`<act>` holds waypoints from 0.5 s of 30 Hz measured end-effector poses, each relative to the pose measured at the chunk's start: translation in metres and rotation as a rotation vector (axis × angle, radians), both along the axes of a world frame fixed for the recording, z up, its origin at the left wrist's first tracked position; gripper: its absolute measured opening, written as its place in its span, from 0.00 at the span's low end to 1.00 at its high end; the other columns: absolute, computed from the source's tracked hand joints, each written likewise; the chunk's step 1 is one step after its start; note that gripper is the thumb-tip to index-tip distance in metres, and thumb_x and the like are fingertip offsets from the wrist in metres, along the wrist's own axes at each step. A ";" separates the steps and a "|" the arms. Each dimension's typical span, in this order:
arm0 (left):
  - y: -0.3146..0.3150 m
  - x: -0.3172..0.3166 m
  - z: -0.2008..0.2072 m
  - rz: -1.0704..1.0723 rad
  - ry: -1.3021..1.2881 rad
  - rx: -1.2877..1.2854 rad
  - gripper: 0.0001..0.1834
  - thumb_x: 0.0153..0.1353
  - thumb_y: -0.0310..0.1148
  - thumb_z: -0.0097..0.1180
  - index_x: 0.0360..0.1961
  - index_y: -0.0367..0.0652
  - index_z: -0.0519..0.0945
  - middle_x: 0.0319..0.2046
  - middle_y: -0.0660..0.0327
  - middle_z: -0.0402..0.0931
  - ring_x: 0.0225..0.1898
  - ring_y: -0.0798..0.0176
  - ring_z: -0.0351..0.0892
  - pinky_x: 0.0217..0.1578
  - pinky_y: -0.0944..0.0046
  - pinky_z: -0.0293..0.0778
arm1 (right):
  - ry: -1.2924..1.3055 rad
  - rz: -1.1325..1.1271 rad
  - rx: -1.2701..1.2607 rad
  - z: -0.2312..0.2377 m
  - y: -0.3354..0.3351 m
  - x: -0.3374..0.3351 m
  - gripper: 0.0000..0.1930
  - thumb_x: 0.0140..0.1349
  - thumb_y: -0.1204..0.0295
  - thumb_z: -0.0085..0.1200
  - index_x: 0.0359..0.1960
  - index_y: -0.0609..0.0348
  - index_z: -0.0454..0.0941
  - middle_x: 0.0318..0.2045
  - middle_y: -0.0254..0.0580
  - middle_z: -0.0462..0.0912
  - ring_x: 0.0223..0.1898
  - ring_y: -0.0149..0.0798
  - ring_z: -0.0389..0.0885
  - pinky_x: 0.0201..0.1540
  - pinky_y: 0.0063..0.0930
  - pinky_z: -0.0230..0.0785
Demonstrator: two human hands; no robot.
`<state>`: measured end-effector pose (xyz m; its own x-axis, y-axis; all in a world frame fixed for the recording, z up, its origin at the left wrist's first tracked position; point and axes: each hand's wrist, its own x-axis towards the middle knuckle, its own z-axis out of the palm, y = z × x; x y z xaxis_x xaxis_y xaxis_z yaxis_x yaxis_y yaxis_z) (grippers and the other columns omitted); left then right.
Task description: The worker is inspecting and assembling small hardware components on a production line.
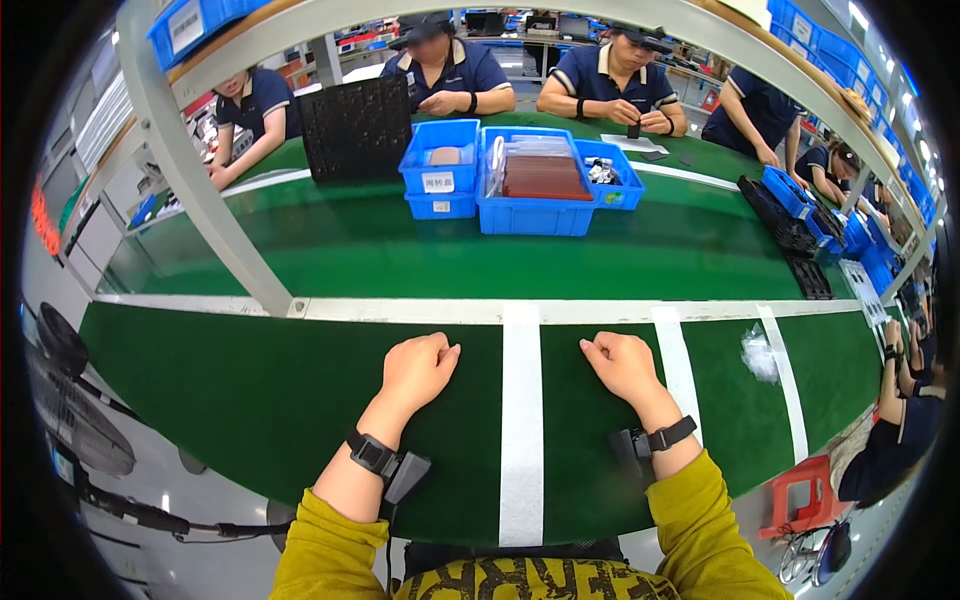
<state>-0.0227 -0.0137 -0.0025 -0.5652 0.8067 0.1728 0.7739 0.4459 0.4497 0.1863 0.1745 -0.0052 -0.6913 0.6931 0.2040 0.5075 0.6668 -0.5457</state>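
Note:
My left hand [420,370] rests on the green work surface [250,400], curled into a loose fist, thumb side facing inward. To its right, past a white strip [522,430], lies my right hand [622,367], also closed in a fist with the thumb against the fingers. No object shows in either one. Each wrist wears a black strap with a small dark device, the left device [405,477] and the right device [632,445]. A crumpled clear plastic bag [760,356] lies right of my right hand, between two more white strips.
Beyond a pale rail [400,311] runs a green conveyor belt [480,262]. Blue bins stand on it; the middle bin [535,219] holds reddish-brown sheets. A black tray [357,130] stands upright beside them. Co-workers sit opposite. A grey post [200,160] rises at left; a red stool [803,497] stands lower right.

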 end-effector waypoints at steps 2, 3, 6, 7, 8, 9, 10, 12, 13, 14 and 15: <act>-0.001 -0.002 -0.001 0.000 0.014 0.007 0.14 0.56 0.38 0.51 0.18 0.41 0.73 0.15 0.56 0.73 0.22 0.51 0.74 0.24 0.53 0.68 | 0.000 0.028 0.030 -0.001 0.000 -0.002 0.17 0.56 0.61 0.51 0.14 0.59 0.71 0.12 0.44 0.72 0.19 0.50 0.73 0.23 0.40 0.64; -0.002 -0.004 -0.005 0.007 0.017 0.032 0.15 0.55 0.39 0.52 0.18 0.41 0.73 0.14 0.57 0.72 0.21 0.52 0.73 0.23 0.55 0.67 | 0.003 0.039 0.021 0.000 0.000 -0.002 0.17 0.56 0.61 0.51 0.14 0.59 0.71 0.12 0.44 0.72 0.20 0.50 0.73 0.24 0.41 0.64; -0.001 -0.003 -0.003 0.002 -0.001 0.031 0.15 0.55 0.39 0.51 0.17 0.42 0.72 0.14 0.58 0.72 0.21 0.51 0.73 0.23 0.54 0.67 | -0.001 0.049 0.028 0.000 0.001 -0.001 0.17 0.56 0.61 0.51 0.15 0.59 0.72 0.13 0.45 0.73 0.20 0.50 0.74 0.24 0.41 0.65; 0.000 -0.003 -0.001 0.017 -0.013 0.023 0.15 0.55 0.39 0.51 0.17 0.42 0.72 0.14 0.58 0.72 0.21 0.52 0.73 0.23 0.55 0.67 | -0.012 0.043 0.047 -0.002 0.002 -0.001 0.17 0.56 0.61 0.50 0.15 0.59 0.72 0.13 0.46 0.73 0.21 0.51 0.74 0.25 0.41 0.66; 0.000 -0.002 -0.001 0.033 -0.025 0.016 0.15 0.55 0.39 0.51 0.17 0.42 0.72 0.14 0.58 0.72 0.21 0.52 0.73 0.23 0.55 0.67 | -0.012 0.039 0.044 -0.002 0.002 0.000 0.17 0.56 0.61 0.50 0.15 0.59 0.72 0.13 0.46 0.73 0.21 0.51 0.74 0.25 0.41 0.66; -0.001 -0.001 -0.003 0.031 -0.026 0.013 0.15 0.55 0.39 0.51 0.17 0.42 0.72 0.14 0.58 0.72 0.21 0.52 0.73 0.23 0.55 0.67 | -0.013 0.043 0.031 -0.002 0.001 0.000 0.17 0.56 0.61 0.50 0.15 0.59 0.72 0.14 0.46 0.74 0.21 0.51 0.75 0.25 0.41 0.66; -0.001 -0.002 -0.004 0.032 -0.032 0.020 0.15 0.55 0.39 0.52 0.17 0.42 0.73 0.14 0.58 0.72 0.21 0.52 0.73 0.23 0.55 0.67 | -0.011 0.047 0.023 -0.001 0.001 0.000 0.17 0.56 0.61 0.50 0.15 0.59 0.72 0.14 0.47 0.74 0.22 0.51 0.75 0.26 0.41 0.66; -0.001 -0.002 -0.003 0.033 -0.037 0.028 0.15 0.55 0.40 0.52 0.17 0.42 0.73 0.14 0.58 0.72 0.21 0.53 0.73 0.23 0.56 0.67 | 0.002 0.050 0.032 -0.001 0.001 0.000 0.17 0.57 0.61 0.50 0.15 0.59 0.72 0.14 0.47 0.74 0.21 0.51 0.75 0.25 0.42 0.66; -0.001 -0.002 -0.003 0.033 -0.034 0.024 0.15 0.55 0.40 0.52 0.17 0.42 0.73 0.14 0.58 0.72 0.21 0.53 0.73 0.23 0.56 0.67 | 0.012 0.056 0.038 -0.002 0.001 0.000 0.17 0.57 0.61 0.50 0.15 0.59 0.72 0.14 0.47 0.73 0.21 0.51 0.74 0.25 0.42 0.66; -0.001 -0.002 -0.002 0.034 -0.031 0.020 0.15 0.55 0.40 0.52 0.17 0.42 0.73 0.14 0.58 0.72 0.21 0.53 0.74 0.23 0.56 0.67 | 0.010 0.059 0.037 -0.002 0.001 0.000 0.17 0.57 0.61 0.50 0.15 0.59 0.72 0.14 0.47 0.73 0.21 0.51 0.74 0.25 0.42 0.66; 0.000 -0.003 -0.002 0.038 -0.034 0.019 0.15 0.55 0.40 0.52 0.17 0.42 0.73 0.14 0.58 0.72 0.21 0.53 0.74 0.23 0.56 0.67 | 0.013 0.056 0.045 -0.002 0.001 0.000 0.17 0.57 0.61 0.50 0.15 0.59 0.72 0.13 0.47 0.73 0.21 0.51 0.74 0.25 0.42 0.66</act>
<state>-0.0257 -0.0141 -0.0048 -0.6007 0.7815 0.1684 0.7412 0.4655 0.4837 0.1860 0.1755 -0.0068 -0.7256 0.6435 0.2437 0.4618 0.7179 -0.5209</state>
